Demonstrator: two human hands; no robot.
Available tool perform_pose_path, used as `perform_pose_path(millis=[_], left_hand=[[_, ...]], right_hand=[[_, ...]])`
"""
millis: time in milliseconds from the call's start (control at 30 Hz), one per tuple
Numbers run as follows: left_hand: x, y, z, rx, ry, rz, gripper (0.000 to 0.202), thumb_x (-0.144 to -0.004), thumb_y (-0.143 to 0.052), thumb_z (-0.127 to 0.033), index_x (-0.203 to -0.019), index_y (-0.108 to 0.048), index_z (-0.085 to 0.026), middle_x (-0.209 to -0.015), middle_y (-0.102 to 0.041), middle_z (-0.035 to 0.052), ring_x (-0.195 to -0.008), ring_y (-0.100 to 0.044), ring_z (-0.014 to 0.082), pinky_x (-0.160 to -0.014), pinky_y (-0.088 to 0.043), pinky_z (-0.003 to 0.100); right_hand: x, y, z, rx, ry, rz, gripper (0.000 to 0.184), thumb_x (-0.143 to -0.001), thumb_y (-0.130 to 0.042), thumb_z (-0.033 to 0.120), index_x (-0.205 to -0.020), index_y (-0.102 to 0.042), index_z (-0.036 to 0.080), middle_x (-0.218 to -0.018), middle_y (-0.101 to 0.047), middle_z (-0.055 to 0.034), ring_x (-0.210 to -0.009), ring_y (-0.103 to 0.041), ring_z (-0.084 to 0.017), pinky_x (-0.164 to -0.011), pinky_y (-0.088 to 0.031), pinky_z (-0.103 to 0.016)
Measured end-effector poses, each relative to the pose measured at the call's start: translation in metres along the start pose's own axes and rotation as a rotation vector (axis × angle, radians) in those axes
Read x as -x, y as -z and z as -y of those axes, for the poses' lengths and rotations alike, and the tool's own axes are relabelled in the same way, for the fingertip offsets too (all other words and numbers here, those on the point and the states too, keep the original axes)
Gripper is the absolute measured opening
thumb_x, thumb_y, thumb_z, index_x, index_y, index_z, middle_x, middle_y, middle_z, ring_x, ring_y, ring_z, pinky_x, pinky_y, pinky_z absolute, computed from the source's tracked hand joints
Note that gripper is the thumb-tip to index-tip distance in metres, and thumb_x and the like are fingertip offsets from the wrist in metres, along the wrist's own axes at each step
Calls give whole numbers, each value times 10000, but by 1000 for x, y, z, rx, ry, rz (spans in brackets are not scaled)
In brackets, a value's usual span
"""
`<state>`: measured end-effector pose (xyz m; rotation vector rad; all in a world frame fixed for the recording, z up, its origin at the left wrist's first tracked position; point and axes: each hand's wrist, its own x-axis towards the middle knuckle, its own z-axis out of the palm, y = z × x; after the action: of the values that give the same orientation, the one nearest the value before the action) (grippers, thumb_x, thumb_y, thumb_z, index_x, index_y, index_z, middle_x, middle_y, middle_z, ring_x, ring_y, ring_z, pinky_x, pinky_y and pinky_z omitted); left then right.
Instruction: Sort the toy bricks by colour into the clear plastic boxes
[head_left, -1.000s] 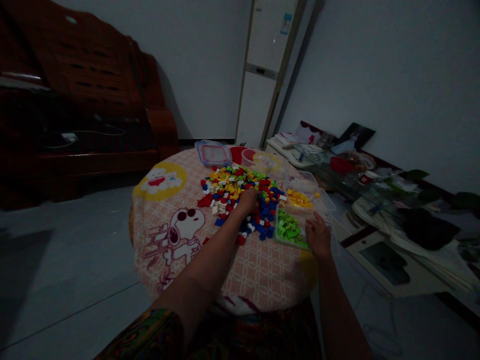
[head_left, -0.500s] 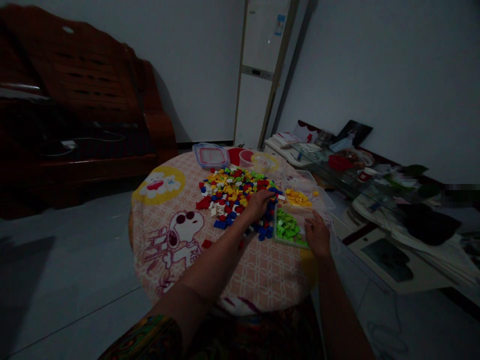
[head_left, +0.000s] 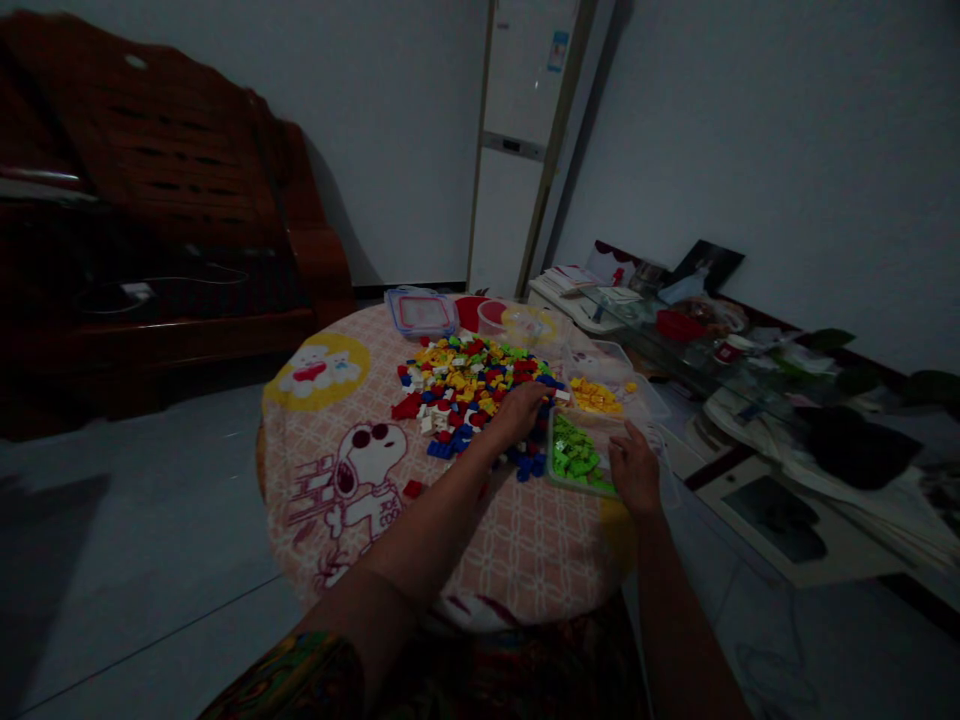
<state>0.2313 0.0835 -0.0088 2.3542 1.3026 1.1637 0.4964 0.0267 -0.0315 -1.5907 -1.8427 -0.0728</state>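
A heap of small toy bricks (head_left: 469, 385) in red, yellow, blue, green and white lies on a round table with a cartoon-print cloth (head_left: 352, 470). My left hand (head_left: 520, 410) reaches into the right side of the heap, fingers curled among the bricks; what they hold is hidden. My right hand (head_left: 634, 470) rests on the near edge of a clear box of green bricks (head_left: 574, 455), fingers bent against it. Behind that box stands another clear box with yellow bricks (head_left: 596, 395).
Clear tubs and a lid (head_left: 421, 312) stand at the table's far edge. A dark wooden sofa (head_left: 150, 220) is at left, a tall white air conditioner (head_left: 517, 150) at the back, and a cluttered low glass table (head_left: 720, 370) at right.
My left hand has moved right across the heap toward the green-brick box. The right hand stays at the box edge. The view has shifted slightly.
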Motion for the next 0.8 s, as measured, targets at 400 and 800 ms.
perform_pose_path(millis=[400, 800], left_hand=[[1, 24, 12, -387, 366, 202, 488, -1031, -313, -464, -1071, -701, -172, -1210, -657, 155, -1214, -556, 306, -1101, -332, 626], [3, 24, 30, -243, 339, 84, 328, -1003, -422, -296, -1187, -678, -207, -1349, -633, 136, -1284, -547, 277, -1139, -349, 582]], right_hand=[[0, -1, -3, -16, -35, 23, 352, -872, -459, 312, -960, -763, 159, -1440, -576, -165, -1030, -691, -280, -1021, -500, -446], [-1, -1, -3, 3, -6, 5, 338, -866, -460, 300, -938, -762, 166, -1422, -590, -167, -1048, -684, -279, -999, -516, -435]])
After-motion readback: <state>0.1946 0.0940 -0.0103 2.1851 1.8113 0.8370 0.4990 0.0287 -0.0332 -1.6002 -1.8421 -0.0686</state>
